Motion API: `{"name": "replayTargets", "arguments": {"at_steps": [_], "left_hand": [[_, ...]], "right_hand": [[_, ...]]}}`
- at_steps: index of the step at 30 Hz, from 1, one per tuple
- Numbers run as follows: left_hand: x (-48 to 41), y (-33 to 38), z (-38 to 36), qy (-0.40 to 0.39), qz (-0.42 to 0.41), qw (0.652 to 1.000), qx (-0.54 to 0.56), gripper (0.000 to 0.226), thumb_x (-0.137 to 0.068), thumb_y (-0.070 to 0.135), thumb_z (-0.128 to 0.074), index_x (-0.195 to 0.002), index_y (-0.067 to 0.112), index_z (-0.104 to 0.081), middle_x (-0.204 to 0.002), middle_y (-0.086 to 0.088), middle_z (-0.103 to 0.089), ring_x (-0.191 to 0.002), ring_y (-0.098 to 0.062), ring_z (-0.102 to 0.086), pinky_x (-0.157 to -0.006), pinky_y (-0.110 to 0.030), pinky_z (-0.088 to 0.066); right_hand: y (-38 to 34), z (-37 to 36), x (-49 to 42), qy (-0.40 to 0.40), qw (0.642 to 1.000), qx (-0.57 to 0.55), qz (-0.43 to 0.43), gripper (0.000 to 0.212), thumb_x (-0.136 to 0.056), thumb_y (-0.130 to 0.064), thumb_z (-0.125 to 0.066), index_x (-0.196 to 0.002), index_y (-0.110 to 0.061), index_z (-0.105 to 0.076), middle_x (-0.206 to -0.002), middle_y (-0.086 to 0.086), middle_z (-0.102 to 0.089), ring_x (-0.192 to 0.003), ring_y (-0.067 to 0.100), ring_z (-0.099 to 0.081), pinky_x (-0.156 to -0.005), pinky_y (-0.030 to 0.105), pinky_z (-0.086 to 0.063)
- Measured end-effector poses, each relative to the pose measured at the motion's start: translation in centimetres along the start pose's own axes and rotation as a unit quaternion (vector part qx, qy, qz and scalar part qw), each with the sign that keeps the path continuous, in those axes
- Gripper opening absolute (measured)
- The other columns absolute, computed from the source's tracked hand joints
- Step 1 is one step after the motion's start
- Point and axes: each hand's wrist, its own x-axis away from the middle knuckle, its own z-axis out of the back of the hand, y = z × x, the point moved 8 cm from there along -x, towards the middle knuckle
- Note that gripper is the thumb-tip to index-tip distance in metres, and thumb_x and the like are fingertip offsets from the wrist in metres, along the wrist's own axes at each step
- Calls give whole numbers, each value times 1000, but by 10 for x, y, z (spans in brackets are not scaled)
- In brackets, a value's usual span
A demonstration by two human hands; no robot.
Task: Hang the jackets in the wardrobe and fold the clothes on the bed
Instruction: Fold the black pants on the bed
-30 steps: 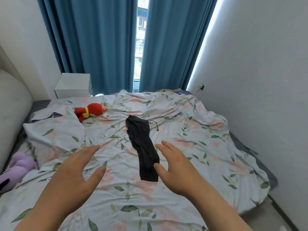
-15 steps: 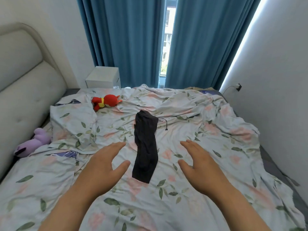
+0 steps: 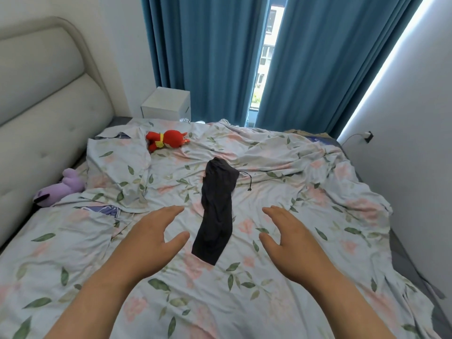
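Observation:
A dark, narrow garment with a thin drawstring lies lengthwise in the middle of the bed, which is covered by a rumpled floral sheet. My left hand hovers just left of the garment's near end, palm down, fingers spread, holding nothing. To the right of that same end is my right hand, also spread and empty. Neither hand touches the garment. No jacket or wardrobe is in view.
A red plush toy lies near the far left of the bed, and a purple plush toy sits by the padded headboard. A white nightstand stands before blue curtains. A white wall runs along the right.
The view has swung left, bringing the headboard into sight. Both hands stay open; the right one has moved from over the garment's near end to its right side.

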Motion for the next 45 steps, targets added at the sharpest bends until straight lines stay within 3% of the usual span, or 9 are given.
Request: {"name": "replayTargets", "arguments": {"at_steps": [6,14,19,28,33,39,42,43,45], "left_hand": [[-6,-33,-14,-32,24,999,31,59,-91,52,-58,-146,43,-39,-151,21,-37,-137,-2,-36,-108,-26,-33],[-14,-60,-10,-46,41,997,53,57,-92,50,-59,-145,44,-40,-151,18,-39,-137,-4,-38,-106,-28,-35],[-32,-70,-7,-34,45,994,88,56,-91,51,-60,-143,44,-42,-149,20,-41,-132,0,-39,-98,-22,-34],[-113,-88,-62,-58,61,989,124,56,-89,52,-60,-142,43,-44,-149,19,-42,-134,-2,-40,-103,-24,-37],[-206,-101,-119,-82,82,983,144,55,-92,48,-58,-144,40,-43,-151,16,-42,-137,-5,-39,-106,-26,-35],[-351,-166,-239,-111,128,975,143,57,-92,49,-57,-146,40,-40,-151,17,-41,-130,-2,-43,-99,-22,-36],[-406,-208,-295,-122,169,966,153,58,-93,48,-57,-147,41,-37,-153,17,-37,-139,-7,-37,-102,-26,-36],[-423,-220,-314,-126,182,962,162,58,-92,48,-58,-147,41,-37,-153,17,-36,-140,-8,-36,-104,-27,-36],[-454,-246,-347,-121,208,950,198,58,-92,44,-61,-146,39,-40,-152,12,-40,-140,-10,-37,-106,-30,-36]], "right_hand": [[-18,-21,-16,-17,1000,13,-7,58,-98,-44,-51,-153,-39,-29,-159,-19,-28,-146,5,-25,-115,26,-25],[-34,-48,-33,-34,999,18,3,58,-99,-41,-52,-153,-34,-32,-157,-16,-33,-143,4,-28,-106,14,-19],[-25,-56,-62,-39,999,0,-9,58,-98,-43,-51,-152,-37,-32,-157,-18,-32,-143,4,-31,-106,18,-22],[17,-97,-157,-70,997,-21,-24,58,-98,-44,-51,-152,-40,-29,-158,-16,-32,-143,8,-34,-107,24,-29],[75,-124,-230,-97,993,-35,-62,60,-97,-43,-52,-152,-41,-29,-157,-16,-33,-141,5,-35,-113,26,-32],[164,-234,-390,-109,985,-95,-97,61,-95,-39,-55,-152,-33,-33,-154,-14,-37,-137,6,-39,-114,30,-37],[196,-293,-456,-109,973,-159,-128,62,-91,-40,-59,-149,-35,-37,-149,-17,-41,-134,5,-42,-112,31,-40],[211,-308,-479,-101,967,-178,-149,61,-90,-40,-61,-147,-35,-40,-145,-18,-44,-132,4,-45,-110,31,-42],[245,-332,-519,-74,953,-212,-201,49,-88,-36,-64,-135,-36,-50,-124,-22,-56,-110,-11,-56,-89,11,-48]]}}
